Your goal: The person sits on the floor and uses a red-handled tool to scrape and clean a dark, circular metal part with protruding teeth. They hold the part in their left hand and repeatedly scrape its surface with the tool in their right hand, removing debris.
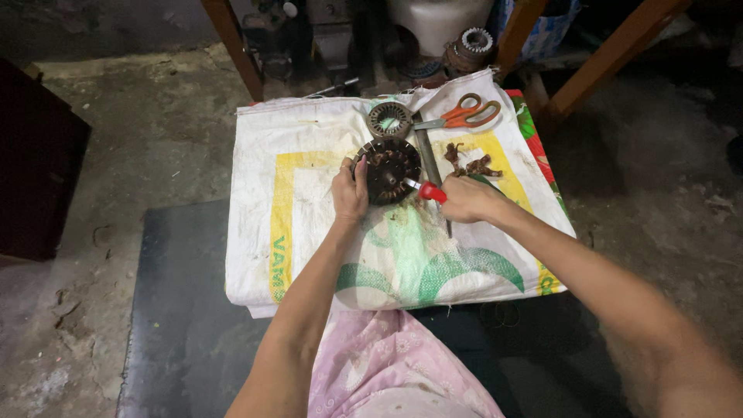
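Spread over a low desk, a white sack (309, 224) cushions a motor core (389, 169), steadied by the left hand (350, 193) clasping its rim while the right hand (464, 199) clenches a red-handled screwdriver (428, 190) against it.

Both forearms are bare, with no sleeve in view from the lower frame edge up to the wrists. The left hand (350, 193) and right hand (467, 199) wear no gloves, rings or watch. At the bottom centre, the lap is covered by pale pink cloth (391, 364) with a faint white floral print.
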